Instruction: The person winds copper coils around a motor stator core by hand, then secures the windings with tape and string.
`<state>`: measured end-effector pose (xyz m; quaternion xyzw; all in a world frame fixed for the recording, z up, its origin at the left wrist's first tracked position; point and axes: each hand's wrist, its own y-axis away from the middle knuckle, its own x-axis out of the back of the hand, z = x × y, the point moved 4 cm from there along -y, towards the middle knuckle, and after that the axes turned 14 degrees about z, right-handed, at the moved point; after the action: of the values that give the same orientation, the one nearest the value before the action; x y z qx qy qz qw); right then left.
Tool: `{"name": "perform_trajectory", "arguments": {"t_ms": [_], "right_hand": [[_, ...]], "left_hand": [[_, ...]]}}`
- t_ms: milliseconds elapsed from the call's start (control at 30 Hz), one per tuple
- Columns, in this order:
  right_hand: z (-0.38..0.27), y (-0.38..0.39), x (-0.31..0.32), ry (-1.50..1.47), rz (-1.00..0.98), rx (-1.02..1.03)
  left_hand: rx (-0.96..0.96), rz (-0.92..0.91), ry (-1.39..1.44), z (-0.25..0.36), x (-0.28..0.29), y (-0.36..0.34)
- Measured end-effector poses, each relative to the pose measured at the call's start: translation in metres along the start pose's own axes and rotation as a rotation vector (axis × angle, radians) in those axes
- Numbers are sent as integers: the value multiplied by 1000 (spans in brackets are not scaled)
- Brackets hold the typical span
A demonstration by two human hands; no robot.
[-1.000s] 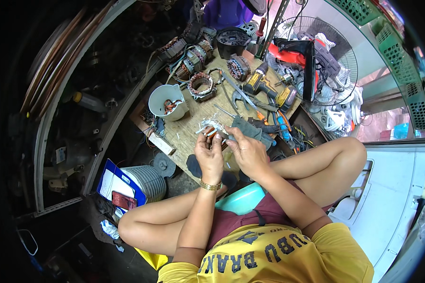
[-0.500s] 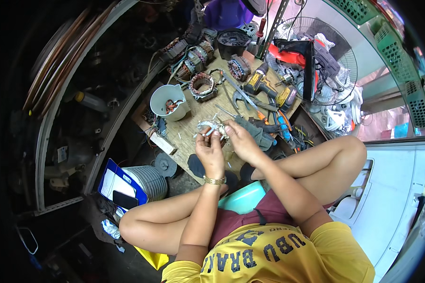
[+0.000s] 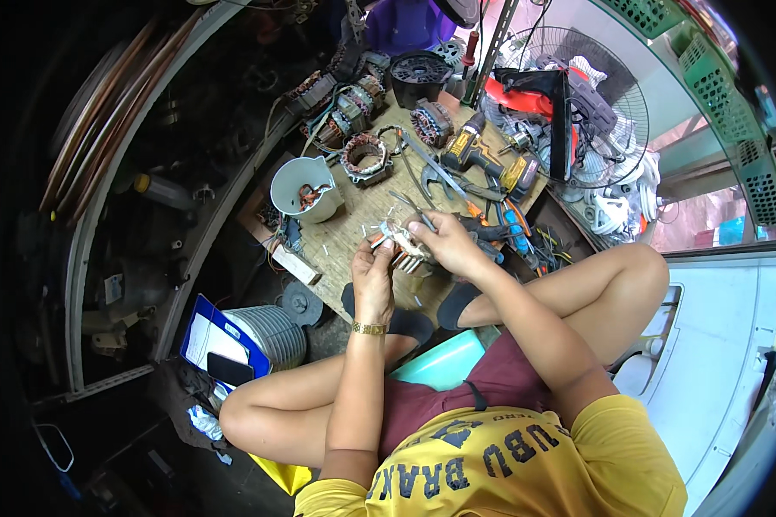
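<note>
My left hand (image 3: pixel 373 271) grips a small workpiece (image 3: pixel 403 246), copper-coloured and white with pale insulation pieces on it, over the plywood bench (image 3: pixel 328 246). My right hand (image 3: pixel 447 243) is closed on a slender dark metal tool (image 3: pixel 415 204) just above the workpiece; its exact type is unclear. Little white strips lie scattered beside them. A grey pitcher (image 3: pixel 302 183) holding copper bits stands at the back left of my hands. Wound stators (image 3: pixel 366 159), a cordless drill (image 3: pixel 478 155) and orange and blue hand tools (image 3: pixel 516 226) surround the work.
My crossed legs flank the bench's near side above a teal seat or tray (image 3: pixel 435 362). A ribbed drum (image 3: pixel 267 336) with a blue folder and phone stands left. A wire fan guard (image 3: pixel 612 112) with clutter is back right; a white appliance (image 3: pixel 707 327) lies right, dark shelving left.
My right hand has risen slightly and moved right, and a slender tool now shows in it above the workpiece. More of the workpiece is exposed between my hands.
</note>
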<state>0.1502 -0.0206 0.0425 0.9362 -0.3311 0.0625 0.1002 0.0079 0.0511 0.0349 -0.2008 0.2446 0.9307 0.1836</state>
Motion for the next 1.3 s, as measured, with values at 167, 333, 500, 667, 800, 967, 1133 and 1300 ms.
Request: {"name": "perform_trajectory", "arguments": {"t_ms": [167,333,500,667,800,967,1133,1300], "right_hand": [[-46,50,21,340,187,396],[-49,71,11,557,170,399],[-49,71,9,633,184,428],[-61,73,11,668,207,452],[-58,73,9,770,245,463],[-64,71,3,726,281,493],[-63,66,-3,677,279,459],[-63,59,-12,703,319,441]], "left_hand": [[116,85,166,7,0,5],[119,-34,117,11,-3,6],[106,30,121,8,-1,12],[55,49,55,16,-7,18],[-10,116,-39,23,-18,25],[-46,107,-49,18,-14,24],[-142,159,-89,12,-15,26],[-366,257,-42,13,-20,30]]}}
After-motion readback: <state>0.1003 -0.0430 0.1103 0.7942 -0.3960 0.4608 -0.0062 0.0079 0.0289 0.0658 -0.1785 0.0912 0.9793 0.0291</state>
